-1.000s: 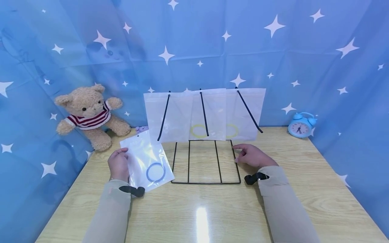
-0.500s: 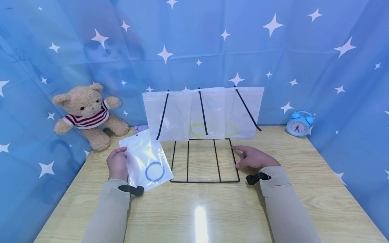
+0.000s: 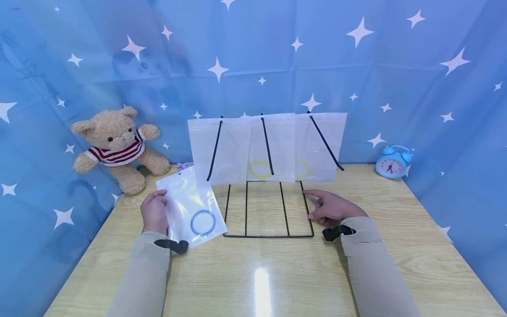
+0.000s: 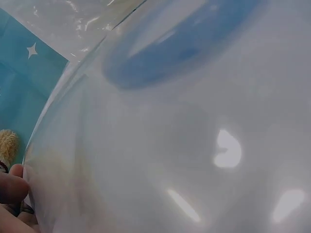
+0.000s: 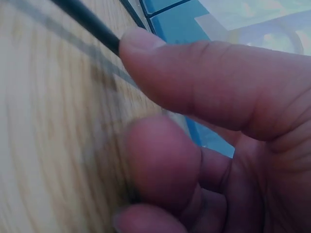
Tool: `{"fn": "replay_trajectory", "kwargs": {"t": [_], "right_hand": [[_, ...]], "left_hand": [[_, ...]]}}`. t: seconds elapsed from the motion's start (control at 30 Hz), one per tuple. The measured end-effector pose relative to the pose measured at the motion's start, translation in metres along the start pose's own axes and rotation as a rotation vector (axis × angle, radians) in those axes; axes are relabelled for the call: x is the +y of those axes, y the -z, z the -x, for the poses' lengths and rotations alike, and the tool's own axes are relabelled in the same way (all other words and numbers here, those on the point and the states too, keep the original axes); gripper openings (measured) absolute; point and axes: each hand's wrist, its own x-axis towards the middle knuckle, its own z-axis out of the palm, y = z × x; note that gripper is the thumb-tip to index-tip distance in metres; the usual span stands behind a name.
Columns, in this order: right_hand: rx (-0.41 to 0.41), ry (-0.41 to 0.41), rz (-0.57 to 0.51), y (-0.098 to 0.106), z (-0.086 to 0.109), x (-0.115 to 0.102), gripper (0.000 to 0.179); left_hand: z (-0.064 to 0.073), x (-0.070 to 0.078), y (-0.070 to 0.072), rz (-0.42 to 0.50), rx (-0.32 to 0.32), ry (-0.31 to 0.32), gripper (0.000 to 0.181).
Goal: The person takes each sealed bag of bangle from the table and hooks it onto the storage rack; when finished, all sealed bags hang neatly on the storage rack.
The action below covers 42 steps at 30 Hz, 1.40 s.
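My left hand (image 3: 154, 212) pinches the left edge of a clear-fronted white zip bag (image 3: 180, 193) with a hang hole at its top. Inside the bag is a blue ring (image 3: 192, 229), large and blurred in the left wrist view. The bag leans tilted beside a black wire display rack (image 3: 268, 237), its upper right corner overlapping the hanging bags. At the rack's right side my right hand (image 3: 332, 207) holds the base wire, thumb and forefinger at it and the other fingers curled. In the right wrist view the thumb (image 5: 194, 73) meets the wire (image 5: 92, 24).
Three white zip bags (image 3: 273, 141) hang from the rack's prongs, yellow rings showing in two. A teddy bear (image 3: 119, 147) sits at the back left, with a small purple thing (image 3: 184, 165) nearby. A blue alarm clock (image 3: 392, 163) stands back right. A starry curtain (image 3: 253, 53) backs the table.
The right hand has shifted slightly right, its thumb now at the rack's side wire. The left hand and its bag stay nearly still; the whole head view wobbles a little.
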Motion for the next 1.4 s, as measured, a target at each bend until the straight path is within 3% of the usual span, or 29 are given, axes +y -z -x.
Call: {"fn": "replay_trajectory", "kwargs": {"t": [0.1, 0.4, 0.53, 0.87, 1.27, 1.4], "right_hand": [[0.04, -0.012, 0.072, -0.002, 0.001, -0.003, 0.086], [0.198, 0.02, 0.539, -0.006, 0.003, -0.016, 0.081], [0.227, 0.015, 0.637, -0.007, 0.005, -0.022, 0.08], [0.167, 0.036, 0.586, -0.005, 0.003, -0.022, 0.086], [0.184, 0.033, 0.573, -0.005, 0.001, -0.018, 0.085], [0.186, 0.033, 0.573, -0.005, 0.001, -0.019, 0.085]], "left_hand": [[0.0, 0.0, 0.0, 0.029, -0.003, 0.005, 0.028], [-0.002, 0.0, 0.0, 0.03, -0.011, 0.006, 0.028], [-0.002, 0.0, 0.001, 0.033, -0.009, 0.01, 0.028], [-0.002, -0.001, 0.001, 0.061, -0.005, -0.008, 0.034], [-0.005, -0.003, 0.002, 0.14, 0.006, -0.02, 0.042], [-0.007, -0.003, 0.003, 0.154, 0.038, -0.034, 0.04]]}}
